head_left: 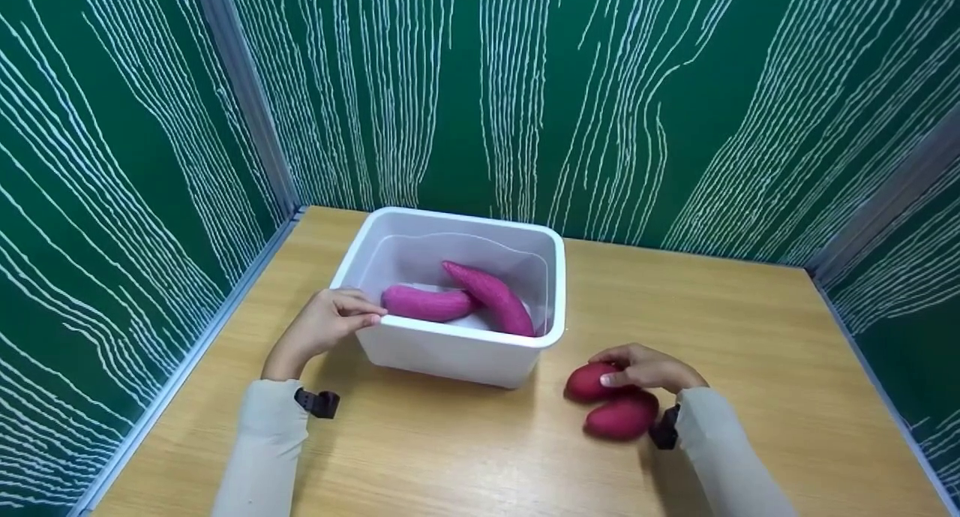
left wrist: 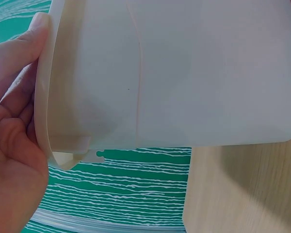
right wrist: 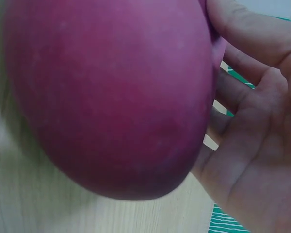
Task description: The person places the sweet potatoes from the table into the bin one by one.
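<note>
My left hand pinches the front left rim of a white plastic bin. In the left wrist view its thumb and fingers lie on either side of the rim. Two magenta sweet potatoes lie inside the bin, one across the other's end. On the right, my right hand grips a red mango from above, thumb at its near side. A second red mango lies just in front of it, close to the wrist. The big smooth mango in the right wrist view hides most of the gripped one.
The bin stands on a wooden table toward its back left. Green panels with white wavy lines enclose the table at the back and sides, joined by grey metal posts.
</note>
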Available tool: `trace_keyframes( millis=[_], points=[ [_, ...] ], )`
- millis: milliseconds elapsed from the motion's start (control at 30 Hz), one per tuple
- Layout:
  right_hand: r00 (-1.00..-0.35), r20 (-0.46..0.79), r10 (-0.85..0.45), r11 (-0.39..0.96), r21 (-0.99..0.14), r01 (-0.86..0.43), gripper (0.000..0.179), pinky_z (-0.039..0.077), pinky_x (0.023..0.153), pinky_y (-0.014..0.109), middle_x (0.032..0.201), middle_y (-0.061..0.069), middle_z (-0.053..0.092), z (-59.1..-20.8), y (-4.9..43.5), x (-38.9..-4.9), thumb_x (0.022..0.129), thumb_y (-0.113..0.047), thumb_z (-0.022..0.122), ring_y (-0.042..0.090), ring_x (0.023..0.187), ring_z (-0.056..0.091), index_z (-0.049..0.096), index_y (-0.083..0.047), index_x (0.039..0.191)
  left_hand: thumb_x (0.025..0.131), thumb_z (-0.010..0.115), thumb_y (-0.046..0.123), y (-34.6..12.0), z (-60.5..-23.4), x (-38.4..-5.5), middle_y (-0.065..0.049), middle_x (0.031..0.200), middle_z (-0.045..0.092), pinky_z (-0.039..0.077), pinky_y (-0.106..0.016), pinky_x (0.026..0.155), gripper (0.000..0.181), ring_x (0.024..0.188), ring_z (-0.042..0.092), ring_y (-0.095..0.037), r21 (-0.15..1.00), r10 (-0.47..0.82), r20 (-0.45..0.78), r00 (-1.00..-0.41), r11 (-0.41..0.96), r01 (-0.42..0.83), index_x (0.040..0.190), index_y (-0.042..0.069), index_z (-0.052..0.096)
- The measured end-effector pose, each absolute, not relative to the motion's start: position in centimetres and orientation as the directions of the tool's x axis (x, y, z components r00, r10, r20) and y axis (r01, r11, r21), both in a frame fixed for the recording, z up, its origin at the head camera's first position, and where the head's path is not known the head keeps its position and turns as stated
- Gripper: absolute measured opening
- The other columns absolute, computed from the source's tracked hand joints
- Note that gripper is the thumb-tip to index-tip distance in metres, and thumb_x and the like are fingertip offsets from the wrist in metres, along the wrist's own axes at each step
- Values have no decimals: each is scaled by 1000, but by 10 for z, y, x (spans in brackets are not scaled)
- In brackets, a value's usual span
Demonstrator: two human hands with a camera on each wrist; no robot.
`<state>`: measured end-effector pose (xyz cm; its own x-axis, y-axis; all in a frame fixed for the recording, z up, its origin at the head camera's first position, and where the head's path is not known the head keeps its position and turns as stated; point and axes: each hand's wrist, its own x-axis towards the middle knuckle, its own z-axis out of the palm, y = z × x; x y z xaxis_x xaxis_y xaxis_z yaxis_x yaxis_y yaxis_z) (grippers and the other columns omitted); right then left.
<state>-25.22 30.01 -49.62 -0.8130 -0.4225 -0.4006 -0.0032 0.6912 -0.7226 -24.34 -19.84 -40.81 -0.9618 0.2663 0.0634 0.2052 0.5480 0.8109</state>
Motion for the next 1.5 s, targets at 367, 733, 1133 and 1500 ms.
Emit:
trace_keyframes(
  millis=[367,733,1133,1500],
  points=[
    [-820,-401,-409,696,-718,4,49,36,104,57,128,15,59,-493,299,-251,88,-27,68,29,117,51,58,-7,131,83,74,11,-199,-406,-245,-11,103,71,51,-19,79,15,102,60,-25,791,303,152,-941,533,300,97,7,77],
    [-832,-391,-395,712,-702,-8,49,31,105,62,133,16,56,-496,299,-252,88,-31,68,36,124,46,58,-10,131,83,74,11,-200,-406,-244,-11,105,71,50,-19,81,15,105,60,-26,794,295,140,-945,536,285,97,7,77],
    [-820,-350,-453,696,-714,-80,49,34,104,61,133,18,55,-497,301,-250,90,-32,65,36,124,47,57,-8,132,84,73,11,-200,-409,-243,-9,105,71,53,-35,89,17,105,59,-25,801,287,117,-951,539,261,100,7,77],
    [-814,-342,-470,689,-718,-97,49,34,104,61,133,17,55,-501,306,-250,91,-33,64,37,124,47,56,-9,134,84,73,12,-199,-409,-243,-11,107,70,53,-28,86,16,106,60,-27,798,289,131,-948,537,274,99,7,77]
  ],
)
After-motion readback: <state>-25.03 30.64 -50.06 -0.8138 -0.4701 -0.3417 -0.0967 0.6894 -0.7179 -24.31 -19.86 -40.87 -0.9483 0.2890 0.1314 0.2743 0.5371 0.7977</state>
